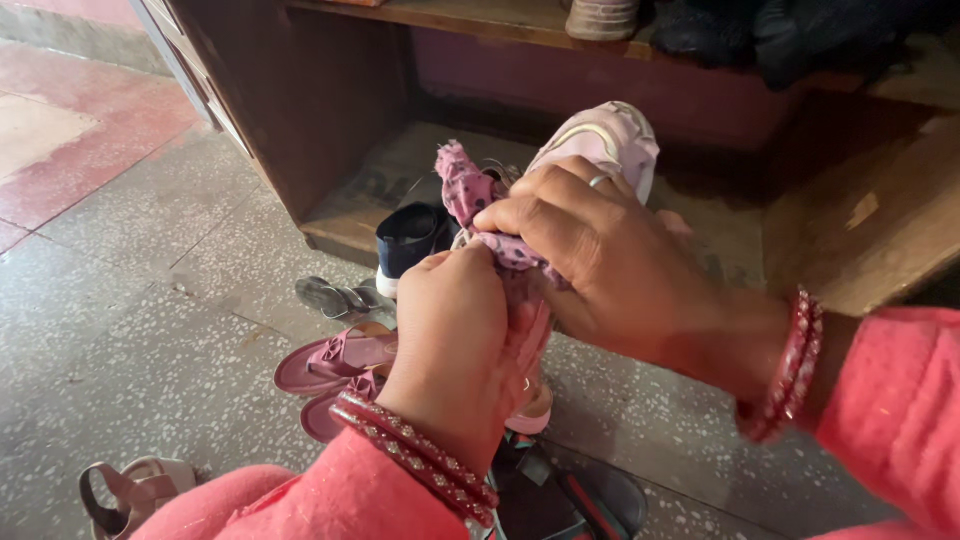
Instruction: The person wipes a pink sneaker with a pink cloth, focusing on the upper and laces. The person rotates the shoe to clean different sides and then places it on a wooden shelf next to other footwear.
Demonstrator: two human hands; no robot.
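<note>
Item: pale pink shoe (605, 140), held up in front of you above the speckled floor (150, 300), toe toward the wooden rack (300, 100).
Your left hand (455, 340): fingers curled tight around the shoe's lower part, bangles at the wrist.
Your right hand (590, 250): fingers pressed together, pinching a pink spotted cloth (465, 185) against the shoe's side.
On the floor beneath your hands: a pair of maroon sandals (335, 365); a dark shoe (410, 240) at the front edge of the rack's bottom shelf; a beige sandal (135, 490) at the floor's near-left corner; black sandals (570, 495) by your left sleeve.
</note>
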